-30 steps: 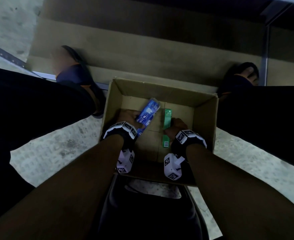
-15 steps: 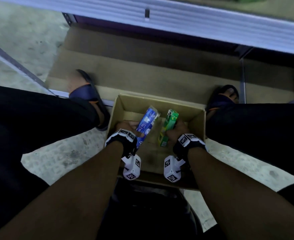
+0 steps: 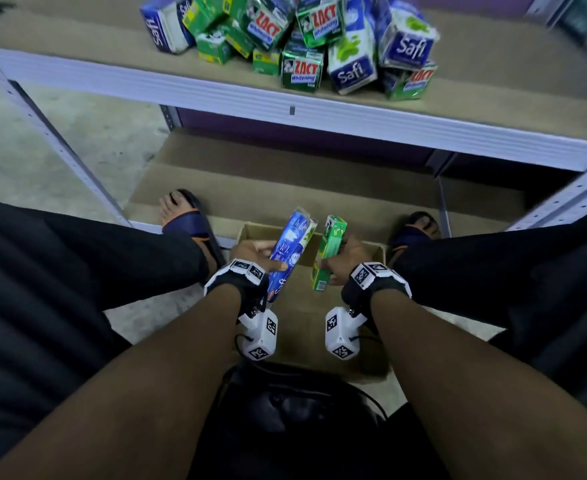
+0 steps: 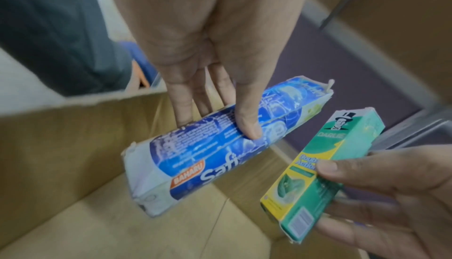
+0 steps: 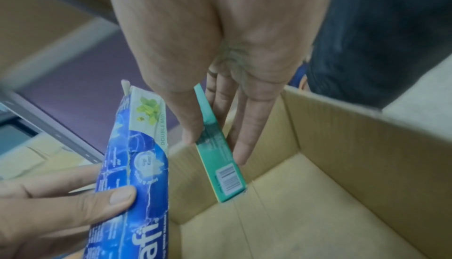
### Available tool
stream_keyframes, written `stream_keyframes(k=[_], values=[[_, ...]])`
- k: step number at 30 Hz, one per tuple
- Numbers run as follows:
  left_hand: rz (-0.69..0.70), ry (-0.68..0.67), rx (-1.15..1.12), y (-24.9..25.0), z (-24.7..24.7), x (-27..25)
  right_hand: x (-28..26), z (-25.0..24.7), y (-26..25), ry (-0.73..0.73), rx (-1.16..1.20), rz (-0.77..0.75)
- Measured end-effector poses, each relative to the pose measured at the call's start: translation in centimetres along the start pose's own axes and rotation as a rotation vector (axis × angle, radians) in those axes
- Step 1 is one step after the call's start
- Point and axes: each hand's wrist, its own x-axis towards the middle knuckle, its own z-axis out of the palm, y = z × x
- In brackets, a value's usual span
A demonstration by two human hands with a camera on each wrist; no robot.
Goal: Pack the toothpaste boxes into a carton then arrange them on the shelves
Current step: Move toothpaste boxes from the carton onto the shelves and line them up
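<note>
My left hand (image 3: pixel 255 252) grips a blue and white Safi toothpaste box (image 3: pixel 290 251) between thumb and fingers, lifted above the open brown carton (image 3: pixel 377 252). The same blue box (image 4: pixel 220 145) fills the middle of the left wrist view, and shows again as the blue box (image 5: pixel 137 166) at the left of the right wrist view. My right hand (image 3: pixel 345 259) pinches a slim green Darlie box (image 3: pixel 330 249), also raised over the carton. The green box (image 5: pixel 218 158) points down toward the bare carton floor (image 5: pixel 305 215). In the left wrist view the green box (image 4: pixel 325 168) sits right of the blue one.
A grey metal shelf (image 3: pixel 319 112) runs across above the carton, with a jumbled pile of several toothpaste boxes (image 3: pixel 302 39) on its board. My sandalled feet (image 3: pixel 184 216) flank the carton on the concrete floor. A shelf upright (image 3: pixel 562 199) stands at the right.
Both hands have lifted their boxes up out of the carton. The head view has tilted up, bringing the upper shelf and its pile of boxes into sight.
</note>
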Motion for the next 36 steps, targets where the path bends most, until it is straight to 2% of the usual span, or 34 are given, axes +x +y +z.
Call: stream_keyframes(k=[13, 20, 27, 33, 36], values=[[0.264, 0.104, -0.098, 7.8, -1.6, -4.1, -5.9, -4.4, -4.6, 0.078, 0.086, -0.227], [0.479, 0.146, -0.098, 14.4, -3.0, -7.4, -9.8, -8.4, -10.1, 0.120, 0.173, -0.320], [0.642, 0.203, -0.118, 23.1, -6.0, -11.0, -13.4, -12.7, -17.5, 0.151, 0.264, -0.517], [0.698, 0.238, -0.049, 29.4, -9.0, -12.0, -15.6, -15.1, -24.5, 0.137, 0.105, -0.600], [0.707, 0.318, 0.039, 31.8, -10.6, -11.5, -15.9, -15.4, -27.3, 0.122, -0.009, -0.566]])
